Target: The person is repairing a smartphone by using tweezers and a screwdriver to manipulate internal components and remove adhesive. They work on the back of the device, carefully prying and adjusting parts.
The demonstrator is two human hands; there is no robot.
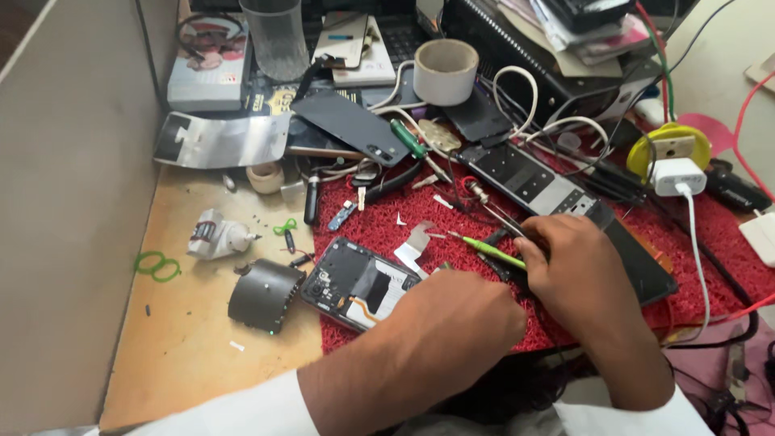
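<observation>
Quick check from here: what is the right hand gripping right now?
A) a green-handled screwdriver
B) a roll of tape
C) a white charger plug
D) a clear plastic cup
A: the right hand closes around a thin green-handled screwdriver over the red mat, while the tape roll, white charger plug and clear cup sit untouched farther back.

Red mat – coarse, fibrous; tabletop – matt wood; phone back – smooth plastic.
</observation>
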